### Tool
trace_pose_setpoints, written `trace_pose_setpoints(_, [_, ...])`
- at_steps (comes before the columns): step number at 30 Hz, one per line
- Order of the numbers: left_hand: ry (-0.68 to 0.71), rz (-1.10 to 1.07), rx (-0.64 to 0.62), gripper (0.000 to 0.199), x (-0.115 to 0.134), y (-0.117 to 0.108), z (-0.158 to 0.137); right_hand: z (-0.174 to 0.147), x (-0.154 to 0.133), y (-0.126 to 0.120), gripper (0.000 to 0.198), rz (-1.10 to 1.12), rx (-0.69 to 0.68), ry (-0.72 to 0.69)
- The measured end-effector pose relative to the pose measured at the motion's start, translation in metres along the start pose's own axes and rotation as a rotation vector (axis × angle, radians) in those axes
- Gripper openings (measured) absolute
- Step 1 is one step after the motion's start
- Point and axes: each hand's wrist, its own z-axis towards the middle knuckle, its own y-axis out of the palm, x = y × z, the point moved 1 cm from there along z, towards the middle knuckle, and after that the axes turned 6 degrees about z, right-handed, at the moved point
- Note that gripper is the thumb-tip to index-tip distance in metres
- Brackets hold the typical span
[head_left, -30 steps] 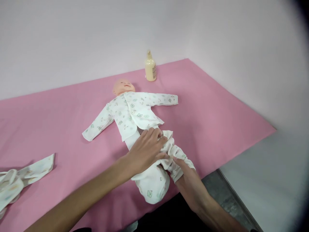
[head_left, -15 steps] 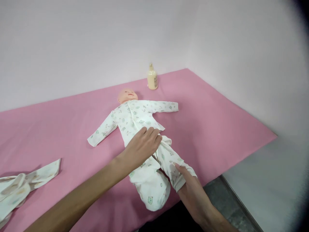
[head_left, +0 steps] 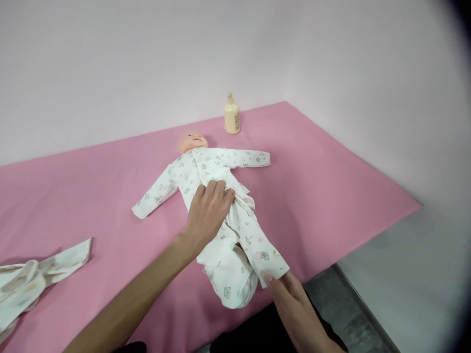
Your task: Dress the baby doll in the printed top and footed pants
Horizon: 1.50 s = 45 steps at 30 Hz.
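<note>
A baby doll (head_left: 193,141) lies on its back, dressed in a white printed top (head_left: 206,169) with both sleeves spread. White printed pants (head_left: 250,238) cover its lower body; one leg is stretched straight and the other is bunched into a rounded bundle. My left hand (head_left: 211,208) is closed on the pants' waistband at the doll's middle. Down at the straight leg's cuff, my right hand (head_left: 285,291) pinches the hem between thumb and fingers. The doll's feet are hidden by cloth.
A cream pump bottle (head_left: 232,117) stands behind the doll near the wall. Another white printed garment (head_left: 33,282) lies crumpled at the left on the pink-covered table (head_left: 324,196). The table's edge drops off at the right front, above a grey floor (head_left: 342,304).
My right hand has slid down to the cuff, and the bunched pant leg is now pulled straight. My left hand has shifted slightly left and up, still gripping the waistband.
</note>
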Motion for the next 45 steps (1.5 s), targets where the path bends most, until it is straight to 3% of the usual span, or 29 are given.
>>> trace_pose_setpoints(5, [-0.043,-0.210,-0.028,0.019,0.003,0.001,-0.008,-0.005,-0.011,-0.011,0.049,-0.598,-0.134,-0.207])
trace_pose_setpoints(8, [-0.127,-0.328,-0.041,0.034,-0.001,-0.004,-0.017,-0.008,-0.032,-0.025,0.047,-0.935,-0.246,-0.281])
trace_pose_setpoints(11, [-0.244,-0.420,-0.097,0.048,-0.009,-0.010,-0.033,-0.015,-0.063,-0.040,0.041,-1.149,-0.397,-0.244])
trace_pose_setpoints(15, [-0.452,-0.598,-0.285,0.055,-0.024,-0.017,-0.061,-0.007,-0.109,-0.045,0.021,-1.274,-0.317,-0.267])
trace_pose_setpoints(17, [-0.561,-0.716,-0.398,0.054,-0.031,-0.018,-0.074,0.016,-0.127,-0.032,0.024,-1.261,-0.226,-0.390])
trace_pose_setpoints(20, [-0.713,-0.906,-0.475,0.047,-0.038,-0.017,-0.086,0.068,-0.139,0.002,0.025,-1.251,-0.222,-0.570])
trace_pose_setpoints(22, [-0.786,-1.045,-0.484,0.045,-0.041,-0.014,-0.090,0.103,-0.135,0.030,0.026,-1.274,-0.302,-0.677])
trace_pose_setpoints(24, [-0.831,-1.181,-0.474,0.043,-0.043,-0.009,-0.094,0.130,-0.124,0.056,0.024,-1.335,-0.465,-0.787])
trace_pose_setpoints(27, [-0.880,-1.276,-0.419,0.042,-0.044,0.005,-0.100,0.147,-0.105,0.087,0.021,-1.434,-0.625,-0.986])
trace_pose_setpoints(31, [-0.906,-1.221,-0.362,0.055,-0.040,0.027,-0.104,0.147,-0.085,0.109,0.022,-1.594,-0.665,-1.110])
trace_pose_setpoints(35, [-0.837,-1.116,-0.304,0.060,-0.032,0.038,-0.099,0.148,-0.080,0.111,0.020,-1.628,-0.647,-1.082])
trace_pose_setpoints(39, [-0.866,-0.946,-0.262,0.035,-0.039,0.041,-0.095,0.158,-0.092,0.096,0.024,-1.459,-0.590,-0.963])
trace_pose_setpoints(42, [-0.883,-0.858,-0.270,0.029,-0.050,0.048,-0.096,0.170,-0.105,0.069,0.024,-1.316,-0.496,-0.800])
trace_pose_setpoints(45, [-0.793,-0.799,-0.373,0.026,-0.056,0.056,-0.096,0.185,-0.115,0.037,0.030,-1.215,-0.511,-0.524])
